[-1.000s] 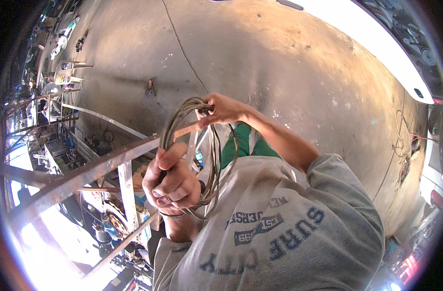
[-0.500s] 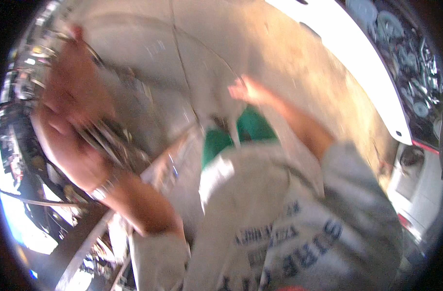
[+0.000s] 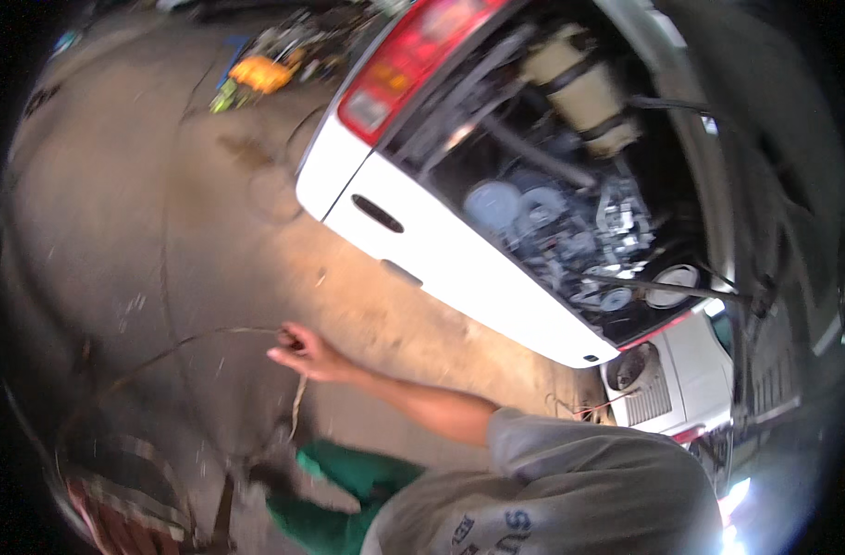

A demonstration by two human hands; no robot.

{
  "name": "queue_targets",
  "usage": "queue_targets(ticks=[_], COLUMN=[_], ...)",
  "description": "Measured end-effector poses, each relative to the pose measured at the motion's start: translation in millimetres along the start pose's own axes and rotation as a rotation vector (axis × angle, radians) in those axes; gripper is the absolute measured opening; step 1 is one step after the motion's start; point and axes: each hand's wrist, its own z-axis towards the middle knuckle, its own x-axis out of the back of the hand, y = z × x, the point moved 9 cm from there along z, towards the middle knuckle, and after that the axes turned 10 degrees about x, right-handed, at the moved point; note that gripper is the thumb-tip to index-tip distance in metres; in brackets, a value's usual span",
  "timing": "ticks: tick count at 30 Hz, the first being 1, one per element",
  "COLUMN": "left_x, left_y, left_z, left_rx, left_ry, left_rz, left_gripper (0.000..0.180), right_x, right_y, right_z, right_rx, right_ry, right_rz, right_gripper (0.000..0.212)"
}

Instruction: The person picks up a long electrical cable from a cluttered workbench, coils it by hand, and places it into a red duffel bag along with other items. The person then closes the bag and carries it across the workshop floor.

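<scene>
My right hand is closed in a loose curl around a thin cable. One stretch of the cable arcs from the fingers toward the far left and down. A short pale length hangs below the palm. At the lower left rim my left hand is dark, blurred and partly cut off. It appears closed on loops of the cable beside it. My green-clad legs show below, and a second thin line runs over the floor.
At right stands a white vehicle with its rear open, full of metal parts, pulleys and a cream cylindrical tank. Behind it is a white unit with a round fan. A pile of odds and ends with an orange item lies far off.
My view has swung to the right, bringing the vehicle's open rear into sight. My left hand, large before, has dropped to the lower left rim. My right hand has curled around the cable.
</scene>
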Motion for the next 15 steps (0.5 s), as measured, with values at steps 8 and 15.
queue_targets(ticks=[8,15], left_x=[39,46], left_y=[14,36], left_z=[-13,-2], left_rx=[0.198,0.173], left_ry=[0.019,0.123], left_rz=[0.073,0.107], left_gripper=[0.043,0.038], right_x=[116,122], right_y=[-261,-267], right_z=[158,192], right_rx=[0.494,0.677], right_ry=[0.286,0.195], right_rz=[-0.271,-0.279], right_gripper=[0.021,0.031])
